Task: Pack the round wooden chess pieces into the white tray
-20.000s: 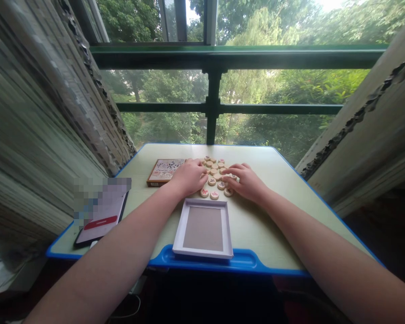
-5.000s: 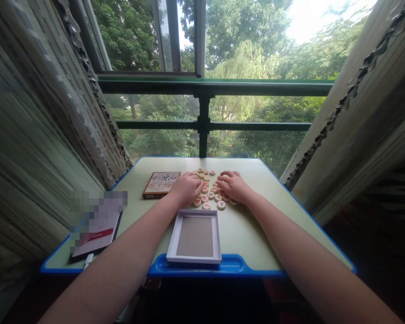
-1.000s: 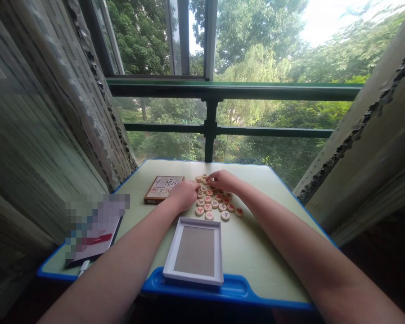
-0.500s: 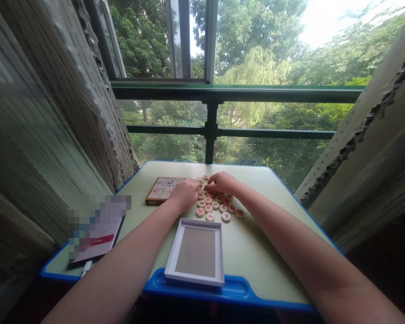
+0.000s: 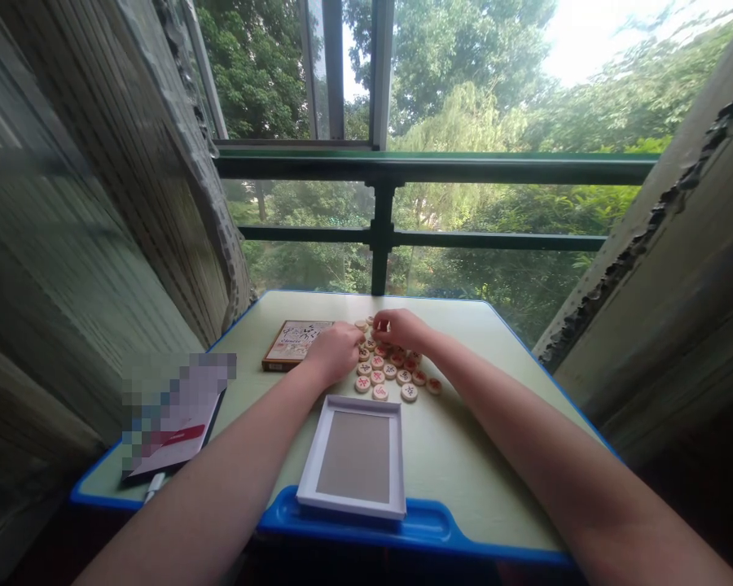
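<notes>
Several round wooden chess pieces (image 5: 393,375) with red marks lie in rows on the pale table (image 5: 476,439). My left hand (image 5: 335,352) rests at the left edge of the pieces, fingers curled down onto them. My right hand (image 5: 399,327) reaches over the far pieces, its fingertips pinched together on one piece near the back. An empty white box tray (image 5: 355,456) sits in front of the pieces, near the table's blue front edge. A printed box lid (image 5: 296,343) lies left of my left hand.
A phone (image 5: 172,430) lies at the table's left front corner. Woven blinds hang close on both sides. A green window rail (image 5: 427,168) and its post stand behind the table's far edge.
My right hand has drawn slightly left over the far pieces and its fingers have closed into a pinch. My left hand has stayed in place.
</notes>
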{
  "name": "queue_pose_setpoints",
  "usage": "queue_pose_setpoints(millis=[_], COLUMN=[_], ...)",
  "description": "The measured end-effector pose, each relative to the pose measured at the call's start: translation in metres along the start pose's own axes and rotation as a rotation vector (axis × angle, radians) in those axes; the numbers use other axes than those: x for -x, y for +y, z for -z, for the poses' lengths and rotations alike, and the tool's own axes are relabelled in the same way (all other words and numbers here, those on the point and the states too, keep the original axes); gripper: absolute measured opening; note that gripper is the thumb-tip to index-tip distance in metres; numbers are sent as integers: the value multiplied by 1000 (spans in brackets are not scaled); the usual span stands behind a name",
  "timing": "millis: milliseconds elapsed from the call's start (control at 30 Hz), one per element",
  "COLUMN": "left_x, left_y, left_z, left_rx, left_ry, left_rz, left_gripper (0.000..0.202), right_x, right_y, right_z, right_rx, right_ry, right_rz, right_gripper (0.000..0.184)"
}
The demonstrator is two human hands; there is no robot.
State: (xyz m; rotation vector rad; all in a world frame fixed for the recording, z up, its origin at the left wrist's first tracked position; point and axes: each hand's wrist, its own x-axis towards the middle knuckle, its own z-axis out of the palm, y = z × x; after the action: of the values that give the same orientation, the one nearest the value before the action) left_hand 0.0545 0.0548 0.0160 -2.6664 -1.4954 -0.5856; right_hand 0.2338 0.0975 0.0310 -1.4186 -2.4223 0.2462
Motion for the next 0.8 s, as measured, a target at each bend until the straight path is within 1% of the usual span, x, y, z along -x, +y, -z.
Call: queue_pose_setpoints(millis=[167,267,333,433,500,600,667,800], left_x=[1,1,1,1,1,1,1,2], left_y=[0,-1,0,1,1,2,1,2], left_z=[0,0,-1,0,0,0,0,0], left_rx=[2,12,11,-5,-16,-19,-18,-27], left_ry=[6,12,23,22,12,14,18,4], left_rz=[-4,1,7,7,2,4,12,14], left_gripper=[30,30,30,30,29,29,29,29], right_x=[3,2,0,-2,-3,-4,-4,-3], right_y=[-1,1,5,16,23,29,28,22], right_z=[7,8,7,1,-3,-8,-9,-9], right_rx=[-57,-137,-157,-38,62,136,148,119], right_ry=[-50,-51,-6,106,138,81,33,41], right_rz=[13,-55,-117,-146,-134,-113,-93,-108], right_gripper=[17,18,21,25,28,33,32,27])
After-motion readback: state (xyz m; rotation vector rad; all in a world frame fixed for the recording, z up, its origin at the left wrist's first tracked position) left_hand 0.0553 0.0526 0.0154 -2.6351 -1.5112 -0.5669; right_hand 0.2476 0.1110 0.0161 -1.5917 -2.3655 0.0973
